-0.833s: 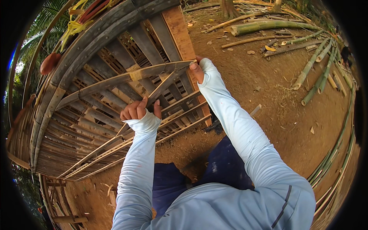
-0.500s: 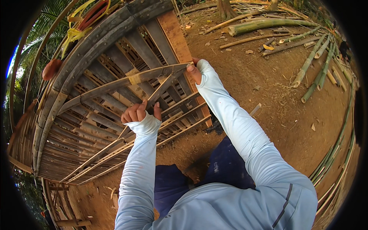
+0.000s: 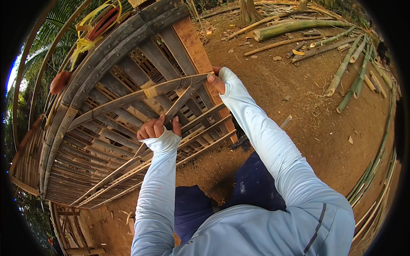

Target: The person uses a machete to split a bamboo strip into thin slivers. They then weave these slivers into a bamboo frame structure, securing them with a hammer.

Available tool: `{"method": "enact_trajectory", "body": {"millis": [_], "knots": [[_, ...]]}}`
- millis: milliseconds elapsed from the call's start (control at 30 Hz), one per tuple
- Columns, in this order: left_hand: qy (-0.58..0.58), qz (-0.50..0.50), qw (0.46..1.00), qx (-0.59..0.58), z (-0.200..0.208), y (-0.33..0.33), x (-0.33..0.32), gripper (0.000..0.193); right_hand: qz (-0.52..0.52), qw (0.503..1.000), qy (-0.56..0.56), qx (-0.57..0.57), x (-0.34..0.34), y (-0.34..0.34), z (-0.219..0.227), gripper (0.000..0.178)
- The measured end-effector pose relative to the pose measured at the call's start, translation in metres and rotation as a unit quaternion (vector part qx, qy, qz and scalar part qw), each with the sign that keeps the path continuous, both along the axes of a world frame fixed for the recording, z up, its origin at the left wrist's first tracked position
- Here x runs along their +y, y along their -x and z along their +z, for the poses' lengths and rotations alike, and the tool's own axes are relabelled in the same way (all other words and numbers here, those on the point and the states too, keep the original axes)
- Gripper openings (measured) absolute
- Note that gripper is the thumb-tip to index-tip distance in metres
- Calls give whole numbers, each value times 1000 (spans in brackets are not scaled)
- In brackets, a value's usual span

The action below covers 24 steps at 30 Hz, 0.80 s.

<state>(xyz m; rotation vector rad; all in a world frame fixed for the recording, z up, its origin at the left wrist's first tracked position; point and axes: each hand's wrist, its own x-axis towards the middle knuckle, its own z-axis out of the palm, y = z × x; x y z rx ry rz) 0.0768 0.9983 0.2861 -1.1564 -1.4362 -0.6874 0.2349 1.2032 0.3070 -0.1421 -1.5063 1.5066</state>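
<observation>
A large slatted bamboo frame (image 3: 141, 51) slants across the upper left, with thick dark curved rails and many flat slats. In front of it, a long curved bamboo strip (image 3: 128, 96) runs up to my right hand (image 3: 218, 81), whose thumb presses on its end at the frame's wooden edge board (image 3: 192, 40). A second, thinner bamboo strip (image 3: 179, 102) slants down from near that end to my left hand (image 3: 158, 129). The left fingers are curled round this strip, with the thumb apart on its other side. Pale sleeves cover both palms.
Cut green bamboo poles (image 3: 299, 27) lie on the brown dirt ground (image 3: 273, 64) at the upper right. Long thin bamboo lengths (image 3: 376, 166) line the right rim. Yellow ties (image 3: 85, 42) and a reddish-brown rounded object (image 3: 60, 82) are at the frame's far left edge.
The frame and both hands appear shifted very slightly in the picture. Each hand keeps the same grip on its strip.
</observation>
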Motion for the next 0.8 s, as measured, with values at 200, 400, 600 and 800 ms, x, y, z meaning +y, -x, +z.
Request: {"method": "enact_trajectory", "body": {"millis": [200,400,600,800], "knots": [[-4,-1,1000,5,1,0,1,40,-21,1000,-10,-21,6,3,-4,95],[-2,-1,1000,2,2,-1,-2,42,24,1000,-5,-17,4,-1,2,92],[1,-12,1000,-17,3,-2,-2,42,-20,999,7,33,7,9,-12,80],[4,-13,999,-30,5,-2,-5,40,10,1000,10,-3,17,12,-20,94]]}}
